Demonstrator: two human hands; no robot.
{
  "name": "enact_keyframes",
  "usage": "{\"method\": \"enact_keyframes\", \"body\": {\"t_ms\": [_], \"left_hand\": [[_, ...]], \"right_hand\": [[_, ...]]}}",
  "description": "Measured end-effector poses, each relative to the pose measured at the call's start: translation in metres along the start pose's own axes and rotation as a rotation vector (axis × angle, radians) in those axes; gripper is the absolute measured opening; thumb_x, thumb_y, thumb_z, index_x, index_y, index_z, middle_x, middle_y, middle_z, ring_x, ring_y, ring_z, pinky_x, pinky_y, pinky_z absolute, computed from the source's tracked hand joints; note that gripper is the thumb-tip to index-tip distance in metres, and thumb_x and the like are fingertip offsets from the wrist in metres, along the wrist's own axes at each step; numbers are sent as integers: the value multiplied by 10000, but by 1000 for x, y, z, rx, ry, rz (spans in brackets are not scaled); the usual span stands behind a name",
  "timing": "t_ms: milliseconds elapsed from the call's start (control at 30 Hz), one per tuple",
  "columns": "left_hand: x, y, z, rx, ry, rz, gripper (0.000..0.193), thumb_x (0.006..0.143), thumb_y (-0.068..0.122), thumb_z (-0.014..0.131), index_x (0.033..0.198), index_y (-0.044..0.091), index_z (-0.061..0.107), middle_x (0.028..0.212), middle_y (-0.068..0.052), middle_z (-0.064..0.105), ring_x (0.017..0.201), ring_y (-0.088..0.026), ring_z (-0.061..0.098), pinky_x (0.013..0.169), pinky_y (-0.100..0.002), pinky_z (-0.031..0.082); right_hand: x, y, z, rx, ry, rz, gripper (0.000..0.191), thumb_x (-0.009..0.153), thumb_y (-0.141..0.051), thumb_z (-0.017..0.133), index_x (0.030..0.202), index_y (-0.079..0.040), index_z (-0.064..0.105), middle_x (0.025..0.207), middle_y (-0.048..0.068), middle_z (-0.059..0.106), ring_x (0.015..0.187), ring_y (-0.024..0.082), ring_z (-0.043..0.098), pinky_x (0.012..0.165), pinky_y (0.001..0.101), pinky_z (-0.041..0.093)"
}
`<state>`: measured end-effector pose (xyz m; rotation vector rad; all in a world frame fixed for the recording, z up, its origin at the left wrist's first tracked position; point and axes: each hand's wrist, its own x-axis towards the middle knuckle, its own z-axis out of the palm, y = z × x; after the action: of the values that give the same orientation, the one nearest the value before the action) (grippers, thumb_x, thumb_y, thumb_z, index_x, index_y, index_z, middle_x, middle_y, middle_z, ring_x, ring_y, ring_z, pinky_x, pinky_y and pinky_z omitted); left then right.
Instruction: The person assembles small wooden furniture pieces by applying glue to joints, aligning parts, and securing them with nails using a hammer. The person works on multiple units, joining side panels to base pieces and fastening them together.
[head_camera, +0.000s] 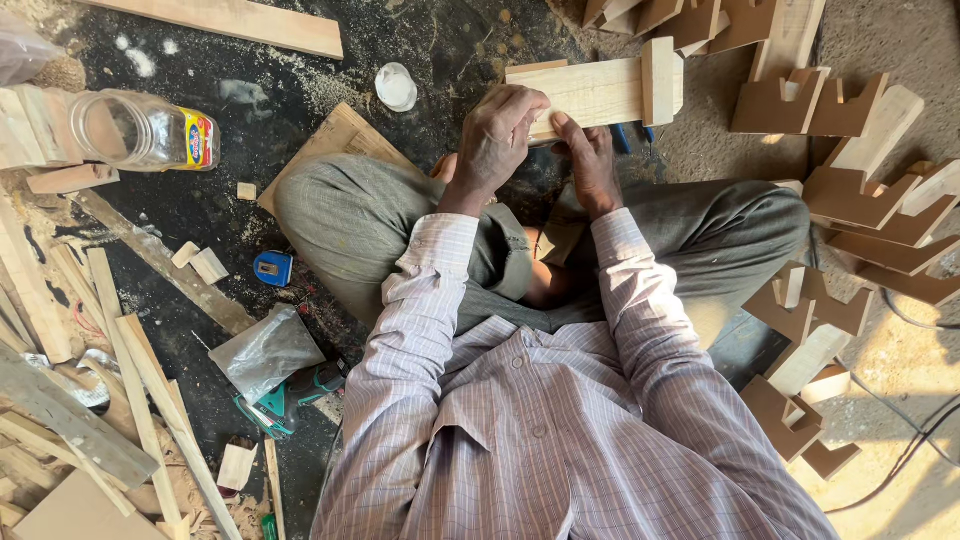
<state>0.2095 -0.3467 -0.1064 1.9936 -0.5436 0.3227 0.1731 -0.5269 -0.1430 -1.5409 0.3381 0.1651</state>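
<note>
Both hands are gripping a pale wooden block (600, 92) above the seated person's crossed legs — left hand (497, 140) curling over its near end, right hand (592, 165) pressing beneath. A white lid (396, 87) is lying just beside — a clear plastic jar (140, 130) well apart.

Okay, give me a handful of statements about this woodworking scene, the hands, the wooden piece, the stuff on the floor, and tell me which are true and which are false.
1. Both hands are on the pale wooden piece. True: the left hand and the right hand grip its near end.
2. The clear plastic jar stands upright. False: it lies on its side.
3. A white lid lies on the dark floor beyond the knee. True.
4. The blue tape measure rests on the person's lap. False: it lies on the floor beside the leg.
5. Brown notched wooden pieces are piled on the person's left. False: they are on the right.
</note>
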Motion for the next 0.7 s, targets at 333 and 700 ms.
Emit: {"method": "enact_keyframes", "body": {"t_ms": [333, 700], "left_hand": [[6, 3, 8, -28, -25, -39, 157, 935, -67, 657, 1033, 54, 678, 982, -96, 725, 984, -271, 720, 832, -401, 605], [5, 9, 6, -46, -17, -53, 165, 957, -28, 660, 1094, 62, 657, 1024, -84, 718, 983, -255, 729, 828, -376, 607]], "right_hand": [[3, 4, -11, 57, -18, -10, 379, 946, -411, 736, 1081, -57, 733, 960, 0, 728, 900, 103, 654, 793, 296, 551], [0, 1, -7, 61, -17, -29, 392, 944, -413, 722, 1126, -67, 708, 997, 2, 715, 924, 104, 642, 777, 291, 540]]}}
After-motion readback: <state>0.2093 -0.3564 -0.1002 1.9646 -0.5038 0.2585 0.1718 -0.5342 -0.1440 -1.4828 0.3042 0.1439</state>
